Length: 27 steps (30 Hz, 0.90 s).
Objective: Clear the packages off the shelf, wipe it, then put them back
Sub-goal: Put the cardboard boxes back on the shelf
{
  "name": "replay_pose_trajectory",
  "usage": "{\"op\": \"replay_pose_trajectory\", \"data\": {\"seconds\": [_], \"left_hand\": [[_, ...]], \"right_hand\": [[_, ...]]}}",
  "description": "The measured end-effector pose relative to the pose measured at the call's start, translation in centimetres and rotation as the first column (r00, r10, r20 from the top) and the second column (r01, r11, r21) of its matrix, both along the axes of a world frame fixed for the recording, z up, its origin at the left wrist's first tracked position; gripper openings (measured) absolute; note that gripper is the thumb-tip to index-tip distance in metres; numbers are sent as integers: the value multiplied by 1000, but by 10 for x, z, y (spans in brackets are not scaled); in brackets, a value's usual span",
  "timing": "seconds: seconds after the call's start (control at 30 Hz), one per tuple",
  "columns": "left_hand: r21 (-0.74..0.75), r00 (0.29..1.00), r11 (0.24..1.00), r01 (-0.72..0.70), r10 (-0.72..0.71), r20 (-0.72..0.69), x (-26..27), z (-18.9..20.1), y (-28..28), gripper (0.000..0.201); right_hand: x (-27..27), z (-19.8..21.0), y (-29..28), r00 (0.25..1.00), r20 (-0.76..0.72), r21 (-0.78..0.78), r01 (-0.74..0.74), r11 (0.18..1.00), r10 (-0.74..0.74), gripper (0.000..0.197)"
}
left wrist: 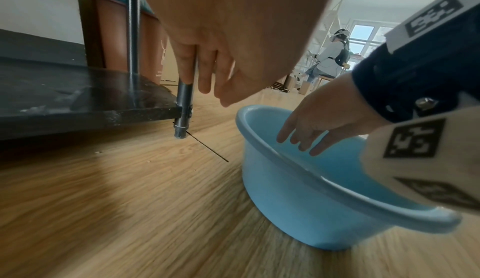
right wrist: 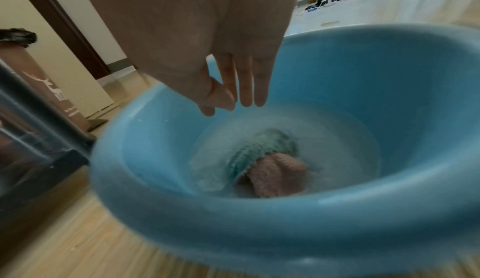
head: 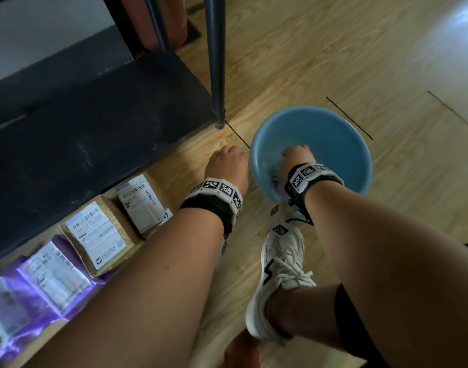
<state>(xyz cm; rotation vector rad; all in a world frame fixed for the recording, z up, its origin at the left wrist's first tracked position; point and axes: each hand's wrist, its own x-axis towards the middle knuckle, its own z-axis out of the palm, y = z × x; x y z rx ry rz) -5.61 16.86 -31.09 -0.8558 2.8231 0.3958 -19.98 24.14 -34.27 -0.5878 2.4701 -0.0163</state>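
Note:
The low black shelf stands bare and dusty. In front of it on the floor lie the packages: two labelled cardboard boxes and purple mailer bags. A blue basin sits on the floor to the right, with water and a green and pink cloth in it. My right hand hangs over the water with straight fingers, above the cloth and not touching it. Just left of the basin's rim, my left hand hangs with relaxed fingers and holds nothing.
The shelf's metal post stands between the shelf corner and the basin. My white shoe is planted just behind the basin. A brown bin stands beyond the shelf. Another person sits far off. Wood floor lies open to the right.

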Motion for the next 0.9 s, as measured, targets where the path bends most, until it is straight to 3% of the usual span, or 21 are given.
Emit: {"op": "replay_pose_trajectory", "data": {"seconds": [0.17, 0.43, 0.6, 0.77, 0.9], "left_hand": [[-20, 995, 995, -99, 99, -9, 27, 6, -10, 42], [-9, 958, 959, -283, 283, 55, 103, 5, -26, 44], [-18, 901, 911, -411, 409, 147, 150, -19, -30, 36], [81, 821, 825, -559, 538, 188, 175, -51, -40, 34], [159, 793, 784, -601, 558, 246, 183, -70, -52, 29]], "right_hand": [[18, 25, -23, 999, -40, -156, -19, 987, 13, 42], [91, 41, -48, 990, 62, -326, -101, 940, 128, 52], [142, 23, -68, 957, 110, -313, -223, 923, 269, 52], [182, 0, -85, 898, 188, -219, -358, 908, 399, 52], [198, -13, -92, 861, 248, -222, -395, 891, 444, 42]]}}
